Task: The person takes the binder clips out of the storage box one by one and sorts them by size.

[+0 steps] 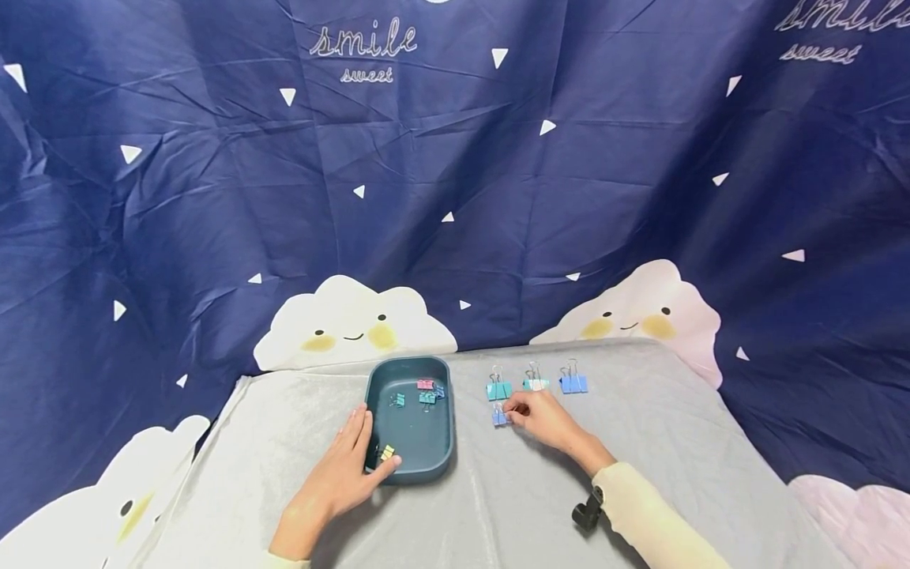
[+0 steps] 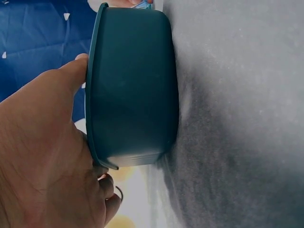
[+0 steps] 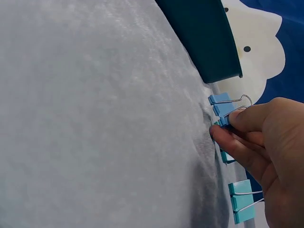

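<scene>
My left hand rests at the near-left corner of a dark teal box, its fingers along the left rim and its thumb over the near rim. Inside lie small binder clips: a pink one, teal ones, a blue one partly covered, and a yellow one close to the thumb. Right of the box, my right hand pinches a small blue binder clip at the cloth. In the right wrist view its thumb and forefinger press against blue clip parts; the fingertips hide some of it.
Behind the right hand, larger binder clips stand in a row: teal, teal and white, and blue. Grey cloth covers the table. A navy curtain with printed clouds hangs behind it.
</scene>
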The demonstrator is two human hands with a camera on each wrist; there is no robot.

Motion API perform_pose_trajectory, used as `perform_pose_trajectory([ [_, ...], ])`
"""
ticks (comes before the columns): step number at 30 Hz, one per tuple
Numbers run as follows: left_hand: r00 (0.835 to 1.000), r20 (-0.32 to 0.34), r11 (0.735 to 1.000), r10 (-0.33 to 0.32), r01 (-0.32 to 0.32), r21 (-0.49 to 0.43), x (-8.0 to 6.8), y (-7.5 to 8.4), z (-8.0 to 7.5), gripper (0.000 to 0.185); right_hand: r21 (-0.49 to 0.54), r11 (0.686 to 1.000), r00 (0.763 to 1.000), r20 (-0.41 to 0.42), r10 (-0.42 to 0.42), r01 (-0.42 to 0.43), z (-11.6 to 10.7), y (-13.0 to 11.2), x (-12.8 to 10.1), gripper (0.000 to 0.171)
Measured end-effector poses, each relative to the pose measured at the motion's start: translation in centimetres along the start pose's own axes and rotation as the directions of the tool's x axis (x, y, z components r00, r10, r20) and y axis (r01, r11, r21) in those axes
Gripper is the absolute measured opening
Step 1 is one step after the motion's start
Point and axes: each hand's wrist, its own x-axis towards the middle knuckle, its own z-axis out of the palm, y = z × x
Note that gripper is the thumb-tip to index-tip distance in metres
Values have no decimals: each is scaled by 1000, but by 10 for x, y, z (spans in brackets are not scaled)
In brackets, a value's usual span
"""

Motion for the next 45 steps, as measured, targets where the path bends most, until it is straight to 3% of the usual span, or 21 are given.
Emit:
perform_pose_trajectory([
  [9, 1000, -23, 1000, 17, -17, -2, 1, 1, -1, 103, -22, 999, 1000, -13, -26, 25, 1, 0, -7, 6],
  [17, 1000, -1, 1000, 10, -10, 2, 0, 3, -1, 104, -6, 999, 999, -9, -45, 45, 6, 9, -12, 6],
  [45, 1000, 2, 1000, -2, 2, -21, 0, 2, -1, 105, 0, 1000, 1000, -12, -18, 18, 6, 8, -14, 6],
])
